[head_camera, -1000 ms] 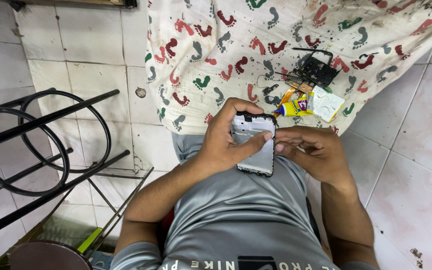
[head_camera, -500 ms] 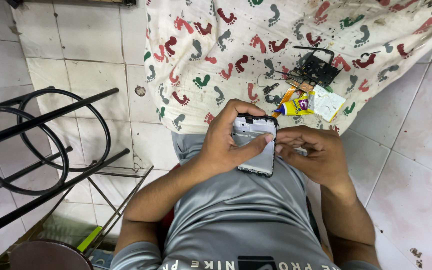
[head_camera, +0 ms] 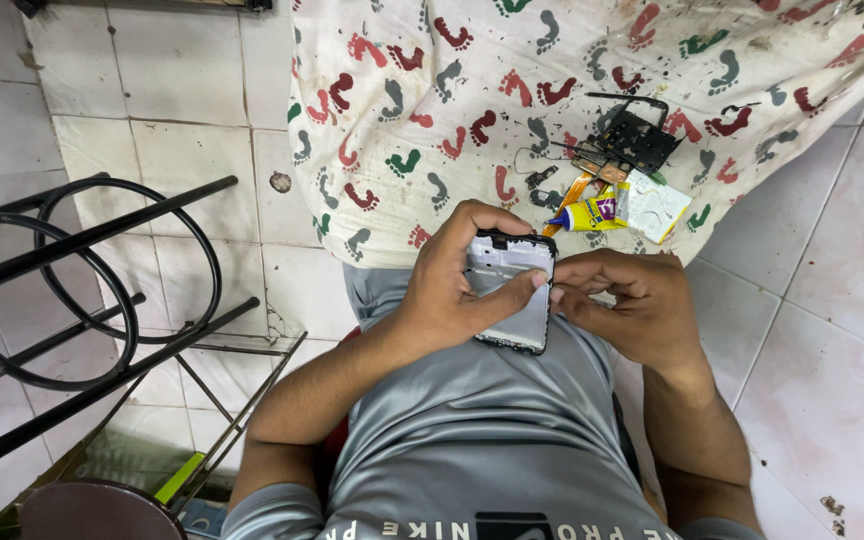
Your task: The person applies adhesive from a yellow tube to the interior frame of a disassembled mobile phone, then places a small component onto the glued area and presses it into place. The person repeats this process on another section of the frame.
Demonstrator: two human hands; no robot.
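Lighting and picture quality: even, soft indoor light; sharp centre, curved edges.

Light is diffuse with no single visible source; white floor tiles (head_camera: 182, 90) read bright without glare. Shadows are faint, deepest beneath the black metal stand (head_camera: 82, 290) and between the left hand (head_camera: 457, 290) and right hand (head_camera: 632, 305). Focus is crisp at the centre, with no motion blur. Wide-angle distortion bends tile lines towards the edges.

Person wore a grey short-sleeved shirt (head_camera: 472, 440) with white lettering near the collar; forearms and hands bare.
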